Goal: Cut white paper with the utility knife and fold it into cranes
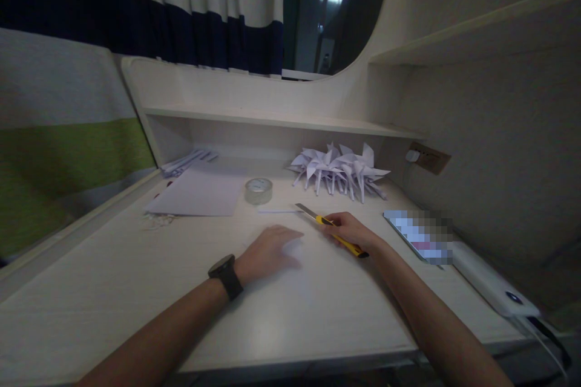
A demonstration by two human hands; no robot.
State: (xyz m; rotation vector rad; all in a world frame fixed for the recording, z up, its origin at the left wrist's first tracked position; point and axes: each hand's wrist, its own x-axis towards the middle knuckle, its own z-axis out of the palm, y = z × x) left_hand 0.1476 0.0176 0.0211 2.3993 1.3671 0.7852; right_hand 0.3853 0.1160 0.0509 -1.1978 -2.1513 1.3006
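- The right hand [351, 231] is closed around a yellow utility knife [330, 228], with the fingers wrapped on the handle. The metal blade is pushed out and points to the far left, low over the desk [113, 290].
- The left hand [269, 251] lies flat on the desk with the palm down and the fingers stretched out, holding nothing. It may press on a white sheet, but this is too pale against the desk to tell.
- A black watch [226, 276] sits on the left wrist.
- The two hands are near each other but they do not touch; the knife is just to the right of the left fingertips.
- A thin white paper strip [278, 211] lies on the desk just beyond the tip of the blade.
- A roll of clear tape [258, 190] stands a little farther, to the left of the strip.
- A white paper sheet [197, 196] lies flat at the far left, with more folded papers [188, 161] behind it.
- A group of white paper cranes [340, 170] stands at the far side, under the shelf [272, 118].
- At the right, a blurred flat object [420, 234] lies beside a white power bank [490, 284] with a cable.
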